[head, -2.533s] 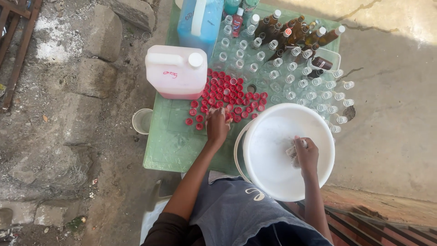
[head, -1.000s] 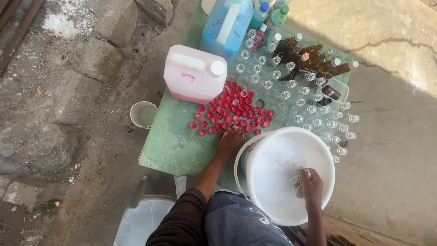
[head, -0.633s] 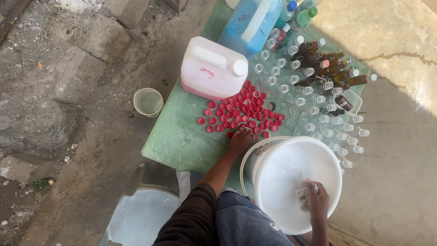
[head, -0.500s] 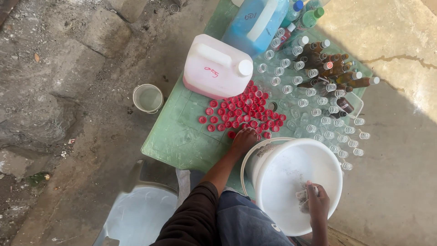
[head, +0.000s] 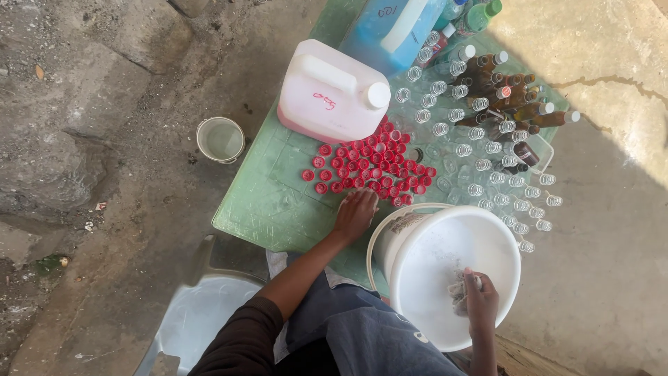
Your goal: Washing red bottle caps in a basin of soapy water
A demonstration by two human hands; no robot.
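My left hand [head: 356,212] rests palm down on the green table [head: 271,202], its fingertips at the near edge of a spread of several red bottle caps [head: 369,167]. Whether it pinches a cap is not visible. My right hand [head: 479,299] is down inside a large white bucket [head: 452,268], closed on a small clear bottle together with a greyish cloth [head: 459,292]. Several clear empty bottles [head: 487,167] stand open-mouthed on the table's right half, with several brown bottles [head: 511,104] behind them.
A white-pink jerrycan [head: 330,94] lies behind the caps, a blue container [head: 396,28] past it. A small white cup [head: 220,139] sits on the ground left of the table. A pale basin [head: 195,313] lies on the ground by my left arm. Rough stone runs along the left.
The view has shifted, so the table sits higher and further right in frame. My left hand has drawn back from among the caps to their near edge. My right hand stays in the bucket.
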